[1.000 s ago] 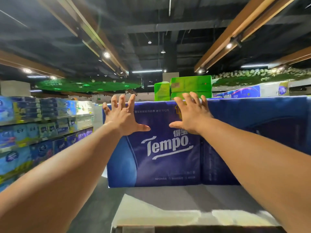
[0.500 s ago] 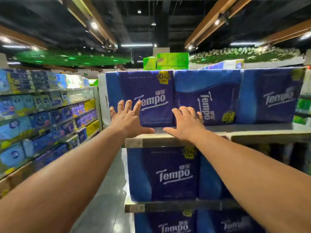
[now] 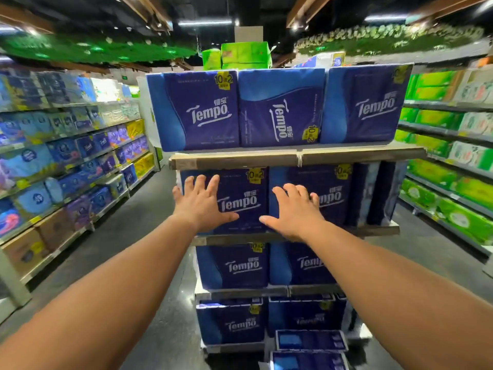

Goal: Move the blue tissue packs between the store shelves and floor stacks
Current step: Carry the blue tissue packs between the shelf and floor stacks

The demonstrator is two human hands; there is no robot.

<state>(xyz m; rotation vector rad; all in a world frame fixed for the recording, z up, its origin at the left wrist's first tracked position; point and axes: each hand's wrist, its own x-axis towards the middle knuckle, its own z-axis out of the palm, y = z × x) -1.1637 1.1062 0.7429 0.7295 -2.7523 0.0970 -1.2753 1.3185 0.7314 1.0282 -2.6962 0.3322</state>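
Both hands spread in front of blue Tempo packs on second tier of centre rack.

Left hand (image 3: 200, 202) fingers splayed and straight, over front of left pack (image 3: 240, 201) on second shelf (image 3: 373, 231); contact or just short of it, cannot tell. Right hand (image 3: 294, 209) likewise flat and wide, over seam toward right pack (image 3: 328, 193); nothing gripped by either. Three more packs upright on top shelf (image 3: 293, 158): left (image 3: 197, 110), middle (image 3: 280, 110) with logo sideways, right (image 3: 365, 105). More blue packs on lower tiers (image 3: 234, 265) and flat on floor (image 3: 310, 340) at rack foot. Green packs (image 3: 245, 53) behind top row. Side aisle shelves left (image 3: 80, 161) and right (image 3: 448, 161) stocked, blurred.
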